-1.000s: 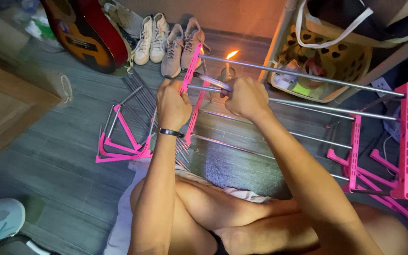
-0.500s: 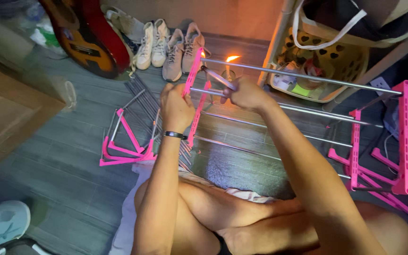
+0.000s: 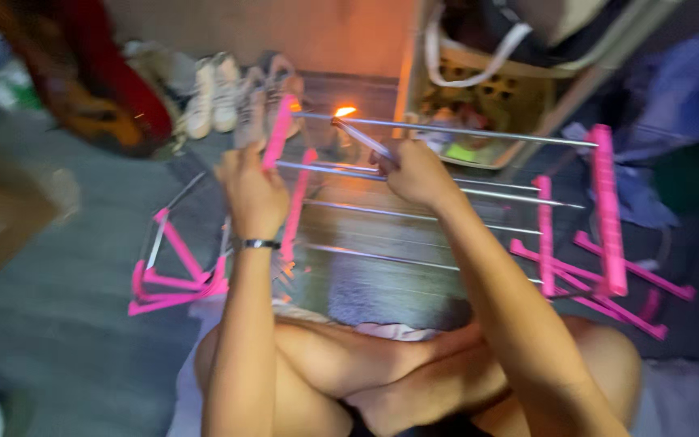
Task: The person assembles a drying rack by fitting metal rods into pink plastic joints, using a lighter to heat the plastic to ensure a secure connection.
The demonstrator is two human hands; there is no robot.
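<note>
1. Far left, at about 8 o'clock from the hands: loose pink frame pieces (image 3: 173,282) lying on the grey floor (image 3: 66,348), not yet joined to anything, so assembly judged unfinished.
2. Left hand (image 3: 253,197), with a dark wristband (image 3: 258,243), closed around the near pink side bar (image 3: 279,133) of the rack, fingers wrapped and pressed together on the plastic.
3. Just right of that bar, at 3 o'clock from the left hand: several metal rods (image 3: 414,214) already seated, running across to the far pink side bars (image 3: 606,206); top rod (image 3: 446,129) also in place. Roughly halfway along, as a judgement: main rails fitted, spare parts still on the floor.
4. Right hand (image 3: 418,172) fisted around a loose metal rod (image 3: 362,139), which sticks out toward 10 o'clock from the knuckles, its free end near the top of the near side bar and seemingly not yet socketed; blur prevents certainty.
5. Beyond the rod tip, at 12 o'clock: a lit candle flame (image 3: 345,111), shoes (image 3: 220,101) to its left, a yellow basket (image 3: 487,109) to its right.
</note>
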